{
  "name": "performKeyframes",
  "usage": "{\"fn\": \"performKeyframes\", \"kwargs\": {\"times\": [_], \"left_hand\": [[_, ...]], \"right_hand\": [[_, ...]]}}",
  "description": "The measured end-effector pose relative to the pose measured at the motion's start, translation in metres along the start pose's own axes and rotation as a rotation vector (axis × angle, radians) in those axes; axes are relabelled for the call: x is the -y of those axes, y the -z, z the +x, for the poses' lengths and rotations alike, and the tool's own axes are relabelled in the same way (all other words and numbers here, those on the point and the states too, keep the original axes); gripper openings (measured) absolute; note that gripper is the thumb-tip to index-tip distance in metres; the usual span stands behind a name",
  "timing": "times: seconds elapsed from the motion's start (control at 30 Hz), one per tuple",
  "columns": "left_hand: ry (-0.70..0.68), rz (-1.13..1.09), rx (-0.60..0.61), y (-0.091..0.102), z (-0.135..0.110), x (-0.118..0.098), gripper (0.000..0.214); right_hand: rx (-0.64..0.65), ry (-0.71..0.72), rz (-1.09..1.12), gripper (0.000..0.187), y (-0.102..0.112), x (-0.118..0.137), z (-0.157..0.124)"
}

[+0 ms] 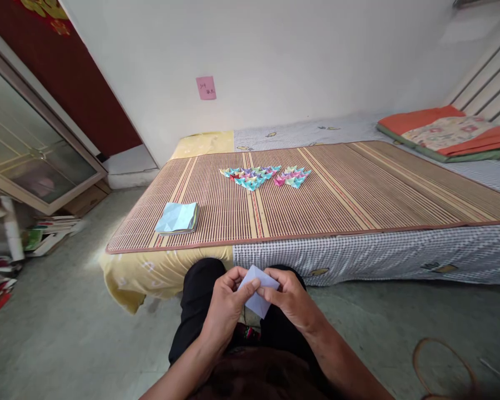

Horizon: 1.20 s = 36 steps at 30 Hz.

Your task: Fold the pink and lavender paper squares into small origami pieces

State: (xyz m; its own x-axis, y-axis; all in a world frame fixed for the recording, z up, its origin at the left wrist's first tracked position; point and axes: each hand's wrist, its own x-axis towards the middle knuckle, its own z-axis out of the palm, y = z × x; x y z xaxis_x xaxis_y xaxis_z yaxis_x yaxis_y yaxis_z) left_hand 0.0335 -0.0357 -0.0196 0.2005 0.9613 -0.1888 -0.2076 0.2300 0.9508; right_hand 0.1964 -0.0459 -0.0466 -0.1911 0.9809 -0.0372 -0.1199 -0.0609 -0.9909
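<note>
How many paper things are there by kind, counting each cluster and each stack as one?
Clusters of folded pieces: 2
Stack of sheets: 1
Sheet held by left hand and right hand: 1
Pink wall note: 1
Total: 5

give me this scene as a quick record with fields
left hand: pinches the paper at its left edge
right hand: pinches its right edge
paper: pale, partly folded, held over the lap
stack: pale blue sheets, near left corner of mat
folded pieces: two colourful clusters, mid mat
mat: striped, lies on bed
note: pink, on wall
</note>
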Motion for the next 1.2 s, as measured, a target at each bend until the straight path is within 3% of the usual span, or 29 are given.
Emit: {"fn": "performKeyframes", "kwargs": {"times": [0.13,0.27,0.57,0.8,1.0,1.2], "left_hand": [[0.033,-0.091,-0.004,-0.004,0.002,0.002,0.038],[0.056,-0.138,0.021,-0.005,0.004,0.009,0.036],[0.117,-0.103,0.061,-0.005,0.004,0.003,0.037],[0.093,-0.032,0.041,-0.003,0.005,0.006,0.038],[0.189,-0.118,0.003,-0.007,0.005,0.005,0.039],[0.169,-0.139,0.020,-0.011,0.002,0.007,0.040]], "right_hand": [[-0.144,0.017,0.056,0.031,-0.002,0.000,0.002],[-0.194,0.105,0.068,0.024,-0.004,0.000,0.005],[-0.216,0.125,0.118,0.019,-0.008,-0.010,0.004],[-0.121,0.120,0.062,0.022,-0.003,0.002,-0.001],[-0.131,0.183,0.065,0.022,-0.004,0.008,0.000],[-0.135,0.176,0.061,0.017,-0.002,0.002,0.002]]}}
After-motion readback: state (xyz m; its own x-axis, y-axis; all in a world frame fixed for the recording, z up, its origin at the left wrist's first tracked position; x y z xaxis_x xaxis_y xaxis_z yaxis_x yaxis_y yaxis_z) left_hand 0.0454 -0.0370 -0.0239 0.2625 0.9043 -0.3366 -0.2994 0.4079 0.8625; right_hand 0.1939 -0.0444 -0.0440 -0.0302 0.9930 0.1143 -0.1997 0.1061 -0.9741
